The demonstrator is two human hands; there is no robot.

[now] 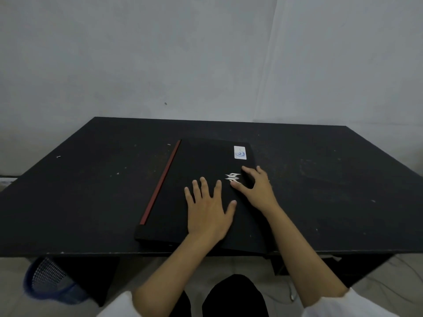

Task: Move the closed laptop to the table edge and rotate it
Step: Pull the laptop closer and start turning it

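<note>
A closed black laptop [196, 170] with a red strip along its left side, a silver logo and a white sticker lies on the black table [91, 191], its near end at the table's front edge. My left hand [209, 210] rests flat on the lid with fingers spread. My right hand [257, 188] sits at the laptop's right edge, thumb on the lid beside the logo and fingers curled over the side.
A grey wall stands right behind the table. A blue mesh basket [49, 279] sits on the floor under the table's left side. Cables [389, 271] trail on the floor at the right. Dark trouser legs show below.
</note>
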